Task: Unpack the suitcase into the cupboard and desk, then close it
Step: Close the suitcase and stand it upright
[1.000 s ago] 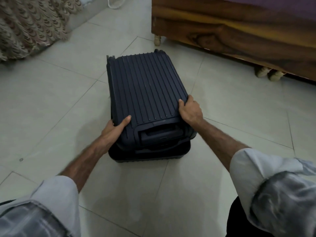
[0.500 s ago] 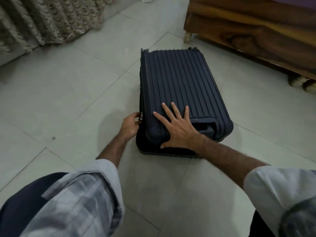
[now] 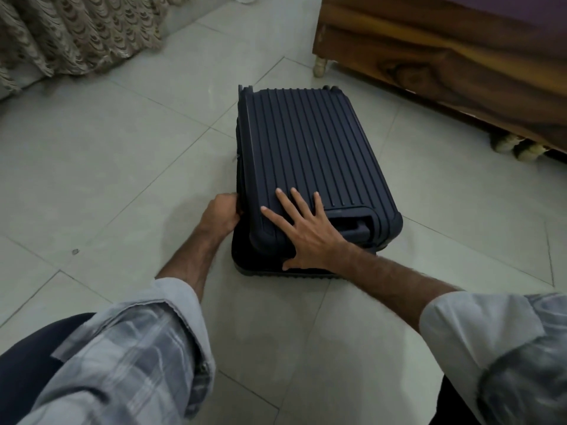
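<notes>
Saw plaid sleeves (image 3: 129,357) nearest, forearms reaching out over floor (image 3: 107,167). My right hand (image 3: 306,231) lay flat, fingers spread, palm pressed on near corner of dark ribbed suitcase (image 3: 306,148) lid, thumb hooked over near edge. My left hand (image 3: 222,213) sat just left of it, curled tight against suitcase's left side seam; what it pinched I could not tell. Lid sat down on base, near end not flush. Beyond hands, wooden bed (image 3: 445,56) far right, curtain (image 3: 76,32) far left.

Pale tiled floor (image 3: 129,167); dark ribbed suitcase (image 3: 306,154) flat on it.
</notes>
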